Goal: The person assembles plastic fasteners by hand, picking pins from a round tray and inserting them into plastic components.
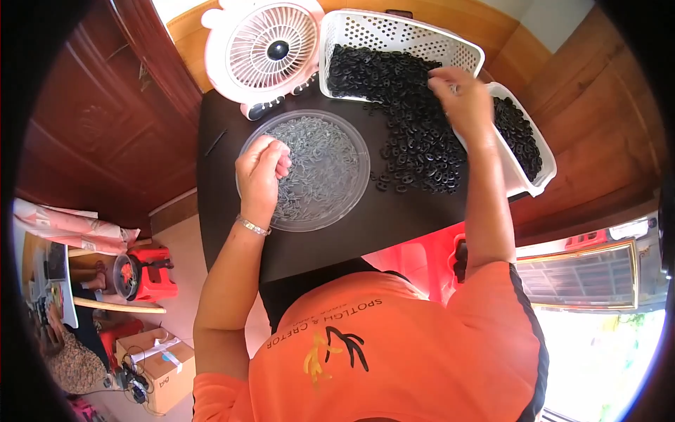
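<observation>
My left hand (261,172) is closed in a fist over the left side of a round clear tray (363,165). Whatever it may hold is hidden by the fingers. Many small, slim, see-through pieces (309,141) are spread inside this tray. Farther right, my right hand (465,102) is above the right end of a white perforated basket (401,24), its fingers curled together; anything between them is too small to make out. Small black oval link-like pieces (373,70) fill much of the basket. More black links (422,158) lie heaped on the dark table (337,243).
A pink-and-white fan (271,49) stands behind the tray. Another white basket (545,179) of black pieces sits at the table's right edge. A thin dark stick (216,143) lies at the left. On the floor are a cardboard box (165,373) and a red stool (155,274).
</observation>
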Motion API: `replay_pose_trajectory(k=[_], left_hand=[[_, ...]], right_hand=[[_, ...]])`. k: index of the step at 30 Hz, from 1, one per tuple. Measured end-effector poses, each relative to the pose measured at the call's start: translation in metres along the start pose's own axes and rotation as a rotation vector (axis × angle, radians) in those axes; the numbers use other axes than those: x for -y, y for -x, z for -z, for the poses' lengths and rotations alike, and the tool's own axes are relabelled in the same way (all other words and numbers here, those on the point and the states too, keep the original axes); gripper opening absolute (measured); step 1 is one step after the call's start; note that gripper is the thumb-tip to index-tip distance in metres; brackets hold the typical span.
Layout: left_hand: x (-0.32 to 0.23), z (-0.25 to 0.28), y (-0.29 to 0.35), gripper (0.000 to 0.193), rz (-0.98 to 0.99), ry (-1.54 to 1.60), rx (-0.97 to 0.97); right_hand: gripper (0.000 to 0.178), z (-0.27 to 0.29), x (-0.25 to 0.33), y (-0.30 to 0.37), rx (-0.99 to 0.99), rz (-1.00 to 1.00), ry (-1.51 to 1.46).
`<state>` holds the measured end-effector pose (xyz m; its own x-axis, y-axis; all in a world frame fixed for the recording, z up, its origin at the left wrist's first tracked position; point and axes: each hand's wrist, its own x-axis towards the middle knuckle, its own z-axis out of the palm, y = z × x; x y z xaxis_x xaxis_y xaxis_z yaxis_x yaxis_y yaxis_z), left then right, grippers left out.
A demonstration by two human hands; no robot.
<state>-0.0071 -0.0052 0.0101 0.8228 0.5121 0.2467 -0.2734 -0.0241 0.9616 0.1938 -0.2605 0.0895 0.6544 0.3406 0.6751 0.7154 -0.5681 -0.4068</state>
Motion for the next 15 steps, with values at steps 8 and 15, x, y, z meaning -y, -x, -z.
replay_pose_trajectory(k=[8,15], left_hand=[[-0.001,-0.001,-0.003,0.020,0.040,-0.030,-0.016],[0.000,0.004,-0.004,0.019,0.045,-0.048,-0.017]], right_hand=[[0.019,-0.116,-0.034,-0.009,0.624,0.212,0.224],[0.020,-0.126,-0.014,0.002,0.671,0.458,0.350]])
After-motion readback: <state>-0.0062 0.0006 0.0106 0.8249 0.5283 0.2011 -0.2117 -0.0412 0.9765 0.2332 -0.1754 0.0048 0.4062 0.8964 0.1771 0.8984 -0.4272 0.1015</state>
